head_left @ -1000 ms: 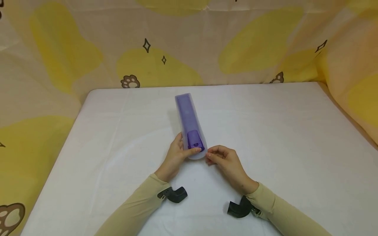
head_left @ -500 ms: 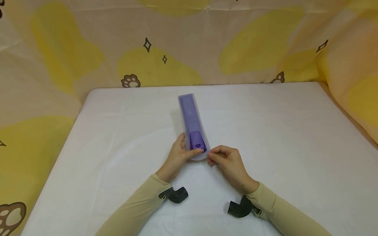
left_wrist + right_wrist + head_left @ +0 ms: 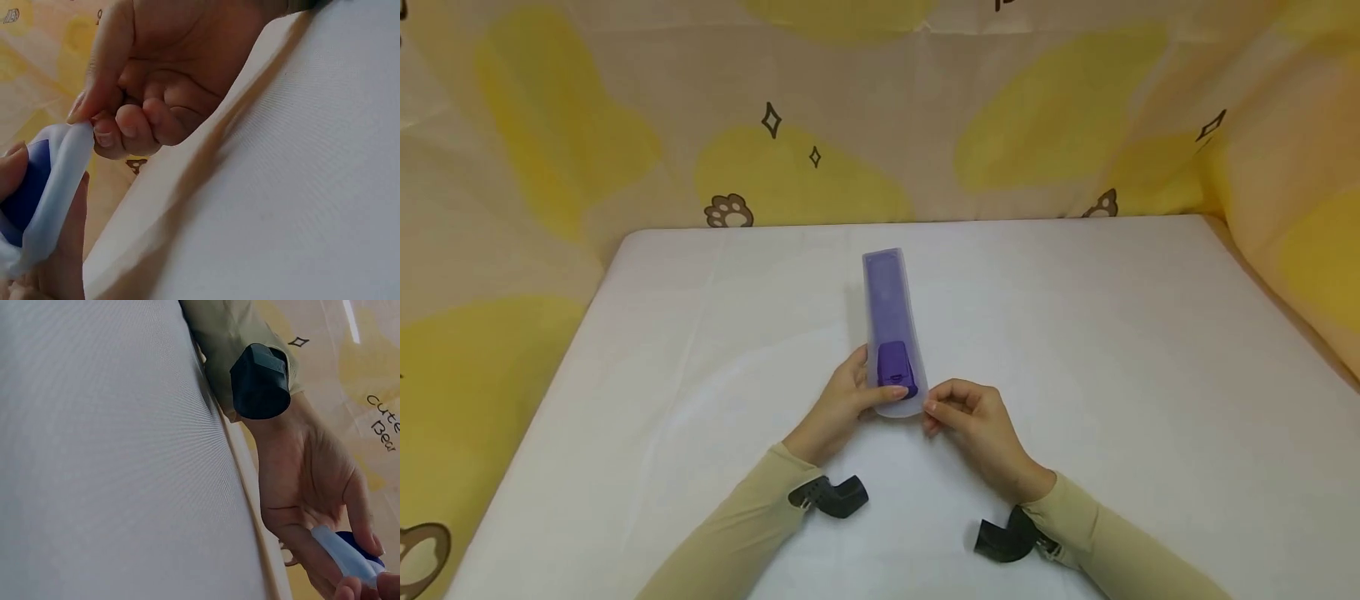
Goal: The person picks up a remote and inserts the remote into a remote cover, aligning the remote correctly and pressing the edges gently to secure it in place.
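A long, flat purple case with a translucent whitish rim points away from me in the head view. A darker purple latch-like piece sits at its near end. My left hand grips that end from the left, thumb lying across the dark piece and fingers underneath. At the near right corner, my right hand pinches the pale rim between thumb and index finger. The left wrist view shows this pinch close up, on the soft-looking whitish edge, with the other right-hand fingers curled. Most of the case lies outside both wrist views.
A white-covered table spreads under both hands. Behind it hangs a yellow and beige patterned cloth, which also drapes along the sides. Black wrist-camera mounts sit on both sleeves.
The case's far end has swung a little to the right, so it points more straight ahead. Both hands keep their holds; the whole head view has shifted slightly.
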A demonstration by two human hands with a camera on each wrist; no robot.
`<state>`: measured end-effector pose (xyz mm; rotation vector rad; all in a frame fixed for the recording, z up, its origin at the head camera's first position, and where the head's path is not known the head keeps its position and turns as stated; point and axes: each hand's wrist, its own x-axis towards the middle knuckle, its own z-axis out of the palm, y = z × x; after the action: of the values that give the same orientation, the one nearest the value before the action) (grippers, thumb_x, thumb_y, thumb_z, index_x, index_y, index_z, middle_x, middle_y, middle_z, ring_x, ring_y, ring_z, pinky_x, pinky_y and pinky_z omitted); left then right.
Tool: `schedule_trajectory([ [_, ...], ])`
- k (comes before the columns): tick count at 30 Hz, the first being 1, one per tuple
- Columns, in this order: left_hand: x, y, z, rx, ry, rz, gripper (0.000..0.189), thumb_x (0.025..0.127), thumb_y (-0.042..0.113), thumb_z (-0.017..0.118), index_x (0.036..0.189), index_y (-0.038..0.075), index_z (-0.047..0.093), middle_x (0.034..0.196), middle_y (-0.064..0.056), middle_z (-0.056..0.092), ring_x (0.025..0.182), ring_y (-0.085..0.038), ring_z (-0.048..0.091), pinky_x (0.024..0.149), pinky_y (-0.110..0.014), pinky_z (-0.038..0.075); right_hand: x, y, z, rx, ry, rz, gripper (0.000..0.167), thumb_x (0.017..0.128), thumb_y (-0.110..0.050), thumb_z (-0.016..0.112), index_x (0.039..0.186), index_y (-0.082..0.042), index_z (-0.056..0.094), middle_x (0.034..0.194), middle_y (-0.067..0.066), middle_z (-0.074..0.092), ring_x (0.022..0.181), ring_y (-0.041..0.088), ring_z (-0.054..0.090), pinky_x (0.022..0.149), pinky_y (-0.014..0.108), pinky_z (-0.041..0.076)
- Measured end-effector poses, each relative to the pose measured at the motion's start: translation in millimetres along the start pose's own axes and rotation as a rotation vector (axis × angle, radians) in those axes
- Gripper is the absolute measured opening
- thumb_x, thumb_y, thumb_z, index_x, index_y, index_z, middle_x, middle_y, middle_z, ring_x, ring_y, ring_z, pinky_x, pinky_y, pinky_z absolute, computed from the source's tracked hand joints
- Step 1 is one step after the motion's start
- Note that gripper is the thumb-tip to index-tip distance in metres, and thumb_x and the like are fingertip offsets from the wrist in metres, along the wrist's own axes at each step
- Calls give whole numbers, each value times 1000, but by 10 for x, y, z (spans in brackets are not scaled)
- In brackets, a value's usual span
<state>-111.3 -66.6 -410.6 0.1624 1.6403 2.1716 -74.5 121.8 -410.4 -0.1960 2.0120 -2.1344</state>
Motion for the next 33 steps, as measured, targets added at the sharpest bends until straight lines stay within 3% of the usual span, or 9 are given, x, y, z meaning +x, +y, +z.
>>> schedule_trajectory([
  [4, -19, -7, -10, -2, -2, 7, 80, 80, -8, 65, 146, 4, 22, 136, -23, 45, 119, -30, 52, 95, -35, 46, -17, -13, 25, -30, 17, -1, 14, 89, -1, 61, 93, 12, 57, 80, 12, 63, 71, 16, 62, 69, 29, 54],
  [10, -16, -41, 17, 160, 102, 39, 82, 77, -3, 73, 144, 4, 26, 133, -20, 50, 119, -29, 51, 99, -37, 42, -7, 5, 18, -103, 90, -30, 13, 86, 0, 65, 92, 10, 60, 81, 16, 64, 70, 17, 62, 67, 29, 55],
  [17, -61, -24, 30, 220, 146, 51, 80, 76, -1, 74, 142, 2, 29, 130, -19, 52, 119, -30, 50, 101, -42, 39, 21, 9, 40, -146, 70, -10, 11, 84, 0, 67, 91, 9, 64, 78, 15, 65, 69, 16, 62, 66, 29, 55],
  [23, -75, -64, 45, 251, 139, 64, 78, 75, -2, 75, 140, 3, 32, 128, -19, 54, 117, -30, 52, 98, -42, 42, 4, 4, 45, -134, 47, 34, 13, 85, -2, 66, 88, 10, 62, 73, 16, 64, 67, 17, 61, 66, 29, 55],
  [33, -48, -49, 85, 352, 136, 100, 79, 74, 1, 77, 139, 3, 33, 125, -19, 57, 113, -31, 55, 95, -43, 44, 5, 17, 12, -104, 35, 31, 12, 86, 2, 63, 87, 13, 62, 72, 16, 64, 67, 17, 62, 66, 30, 55],
])
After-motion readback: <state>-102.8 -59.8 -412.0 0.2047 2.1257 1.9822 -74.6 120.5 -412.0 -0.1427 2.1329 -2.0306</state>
